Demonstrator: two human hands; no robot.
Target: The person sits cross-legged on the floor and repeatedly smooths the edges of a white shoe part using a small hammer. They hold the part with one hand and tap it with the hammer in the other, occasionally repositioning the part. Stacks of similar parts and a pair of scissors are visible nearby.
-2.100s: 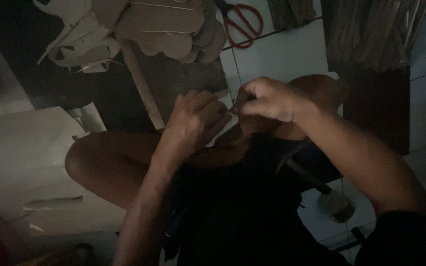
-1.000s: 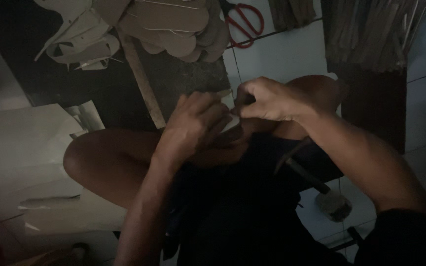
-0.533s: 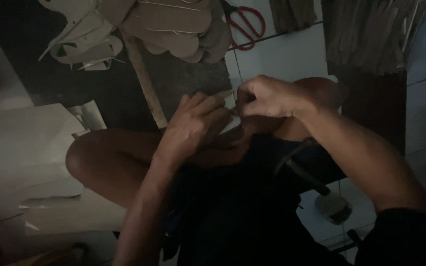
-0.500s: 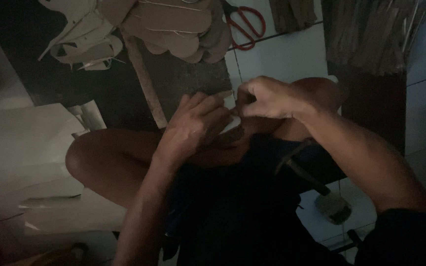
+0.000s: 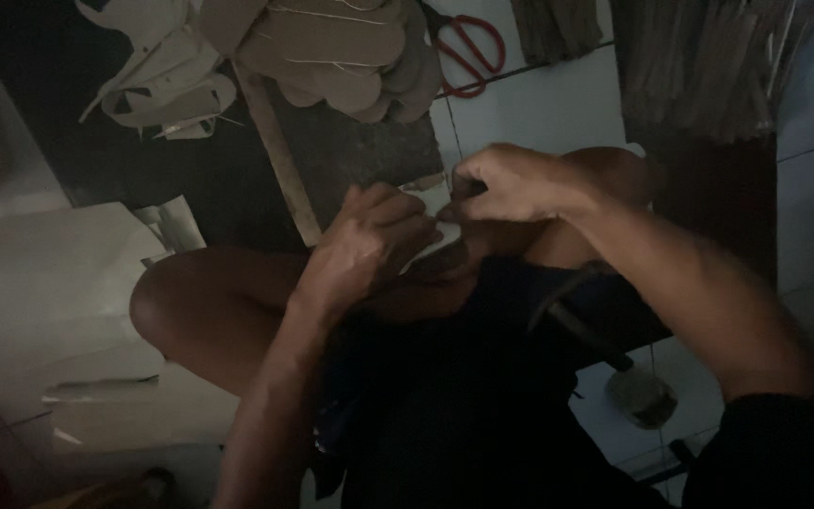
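Both hands stay closed on one small pale piece (image 5: 433, 247) over the lap — left hand (image 5: 367, 247) cupping it from below, right hand (image 5: 506, 182) pinching its top edge. Little has shifted since a second ago — the right hand's pinch sits slightly lower, so the fine work at that edge continues.

Dim lighting; detail limited. Left hand (image 5: 369, 247) curled over a pale sheet (image 5: 431, 253) held above the lap, fingers closed on it. Right hand (image 5: 506, 184) pinched at the sheet's upper edge, fingertips touching the left hand's; item in the pinch too small to identify. Both hands above bent knees (image 5: 181, 306). Beyond the hands: dark board (image 5: 360, 160) with wooden edge, stacked cardboard cutouts (image 5: 332, 42), red scissors (image 5: 468, 52) on white tile. White sheets (image 5: 40, 283) lying at left.
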